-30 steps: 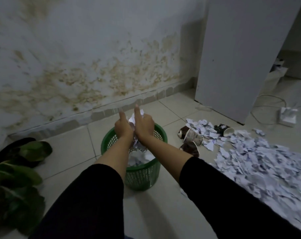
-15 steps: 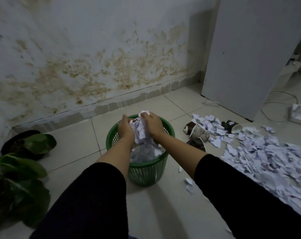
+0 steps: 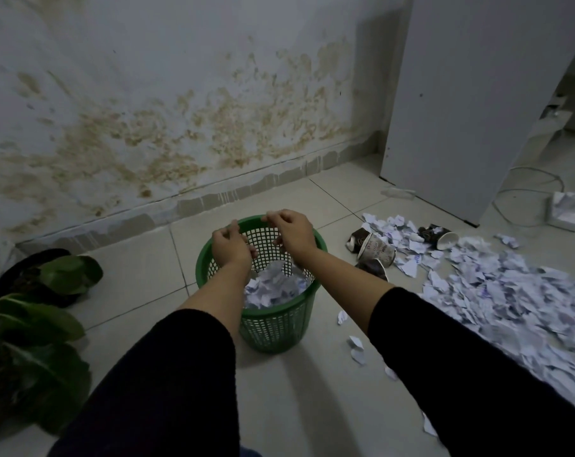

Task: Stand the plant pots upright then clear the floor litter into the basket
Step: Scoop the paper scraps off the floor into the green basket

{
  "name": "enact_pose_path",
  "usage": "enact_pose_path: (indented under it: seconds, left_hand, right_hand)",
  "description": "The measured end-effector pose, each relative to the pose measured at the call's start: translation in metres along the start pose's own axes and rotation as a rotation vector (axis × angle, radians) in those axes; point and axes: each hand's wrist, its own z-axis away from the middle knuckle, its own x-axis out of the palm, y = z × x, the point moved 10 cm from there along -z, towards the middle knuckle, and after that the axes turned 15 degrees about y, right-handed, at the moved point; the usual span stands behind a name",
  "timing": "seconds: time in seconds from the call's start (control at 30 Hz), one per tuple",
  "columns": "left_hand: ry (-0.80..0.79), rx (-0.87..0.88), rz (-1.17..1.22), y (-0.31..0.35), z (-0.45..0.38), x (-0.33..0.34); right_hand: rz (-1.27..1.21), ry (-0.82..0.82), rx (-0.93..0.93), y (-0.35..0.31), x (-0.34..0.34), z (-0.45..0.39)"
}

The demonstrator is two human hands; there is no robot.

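Now I hold both hands over the green basket [image 3: 273,324], left hand [image 3: 230,246] and right hand [image 3: 292,230] apart with fingers loosely spread, gripping nothing; torn paper [image 3: 270,288] lies inside it, more paper litter [image 3: 510,298] and toppled cups [image 3: 376,249] on the floor [image 3: 141,268] to its right

A single head-worn wide-angle camera looks forward and steeply down along both sleeved forearms. The left hand [image 3: 230,247] and right hand [image 3: 292,230] sit near frame centre, close to the lens, above a green basket [image 3: 279,328]. Beyond them rises a stained wall [image 3: 180,110]; tiled floor [image 3: 296,407] fills the foreground. There is no second view.
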Motion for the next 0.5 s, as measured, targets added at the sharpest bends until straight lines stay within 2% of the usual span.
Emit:
enact_pose_path:
  seconds: [0.13, 0.23, 0.37, 0.5]
  left_hand:
    - [0.016, 0.041, 0.019, 0.01, 0.006, 0.001]
    - [0.051, -0.042, 0.041, 0.0, 0.003, 0.0]
    - [0.047, -0.059, 0.022, -0.003, 0.002, 0.001]
    - [0.1, -0.023, 0.04, 0.002, 0.004, -0.002]
  right_hand:
    - [-0.024, 0.064, 0.014, -0.003, -0.007, -0.002]
    - [0.001, 0.012, 0.144, 0.009, 0.004, 0.0]
    - [-0.154, -0.147, 0.298, 0.011, 0.023, 0.009]
    - [-0.169, -0.15, 0.293, 0.01, 0.019, 0.005]
